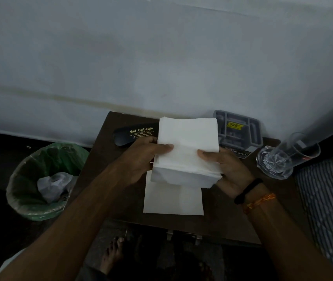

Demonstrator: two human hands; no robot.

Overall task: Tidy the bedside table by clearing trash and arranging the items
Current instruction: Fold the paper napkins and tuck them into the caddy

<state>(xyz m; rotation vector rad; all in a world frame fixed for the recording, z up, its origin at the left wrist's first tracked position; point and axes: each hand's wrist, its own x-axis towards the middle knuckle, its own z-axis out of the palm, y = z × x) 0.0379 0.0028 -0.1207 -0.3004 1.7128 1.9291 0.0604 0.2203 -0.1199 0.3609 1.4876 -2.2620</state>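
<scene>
Head view, our hands: our left hand and right hand clasp the white paper napkin stack above the dark brown wooden bedside table.
Bin: left of the table, the green-lined round bin contains a crumpled grey plastic bag.
Glass: right of the table's centre, the clear drinking glass.

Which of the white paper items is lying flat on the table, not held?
The single napkin nearest the table's front edge lies flat. The thicker stack above it is held by the left hand and right hand.
</scene>
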